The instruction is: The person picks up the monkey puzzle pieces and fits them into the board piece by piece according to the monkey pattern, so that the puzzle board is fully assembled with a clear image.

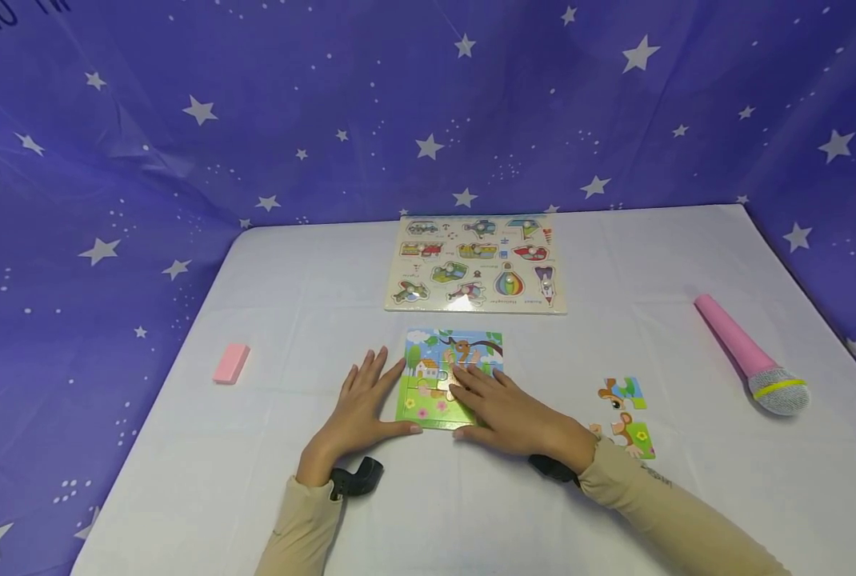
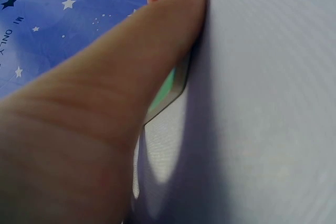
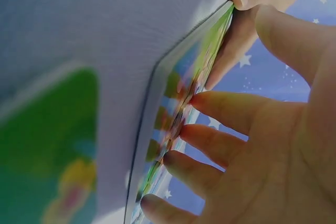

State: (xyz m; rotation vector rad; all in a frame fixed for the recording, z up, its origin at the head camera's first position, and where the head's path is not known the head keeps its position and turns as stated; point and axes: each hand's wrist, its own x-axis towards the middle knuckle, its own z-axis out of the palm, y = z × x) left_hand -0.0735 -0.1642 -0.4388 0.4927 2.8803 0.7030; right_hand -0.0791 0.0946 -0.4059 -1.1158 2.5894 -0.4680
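A small jigsaw puzzle (image 1: 421, 412) with a house, a tree and an animal on a branch lies flat at the table's middle. My left hand (image 1: 356, 412) rests at its lower left corner, thumb along the near edge and index finger by the left edge. Over its right part spreads my right hand (image 1: 507, 412), covering that area in the head view. In the right wrist view, the fingertips (image 3: 197, 99) of that hand touch the pieces, several fingers apart and nearly straight. Two loose jigsaw pieces, one upper (image 1: 626, 392) and one lower (image 1: 642, 438), lie right of the right wrist.
Behind the puzzle lies a wooden peg board (image 1: 474, 272) with vehicle pictures. A pink block (image 1: 231, 364) sits at the left, and a pink toy microphone (image 1: 748, 348) at the right. A purple star-patterned cloth (image 1: 370, 96) hangs round the white table (image 1: 291, 280).
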